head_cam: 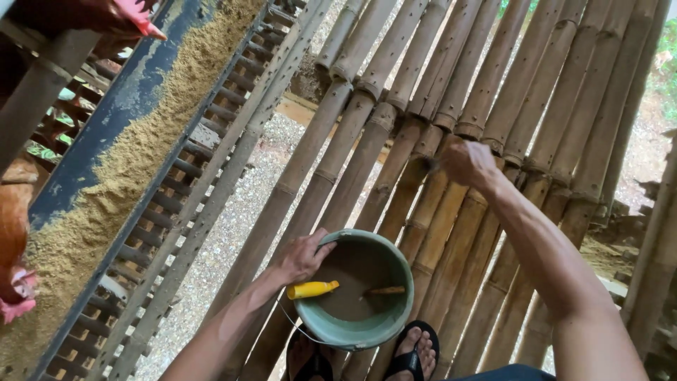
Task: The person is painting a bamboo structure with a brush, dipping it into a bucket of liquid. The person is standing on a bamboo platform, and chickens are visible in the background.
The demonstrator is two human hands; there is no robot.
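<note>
My left hand [305,257] grips the rim of a green bucket [384,326] and tilts it toward me. Brown feed lines the inside of the bucket, and a yellow scoop handle [311,289] lies across its near edge by my fingers. My right hand [468,164] is stretched out over the bamboo pole floor [367,127], fingers closed; whether they hold anything I cannot tell. My two feet in black sandals [412,353] stand just below the bucket.
A long dark feed trough [134,92] filled with tan feed runs along the left, beside a slatted cage front [183,204]. Hens [14,233] show at the left edge and top left. Gravel ground lies below the gaps. Posts stand at the right.
</note>
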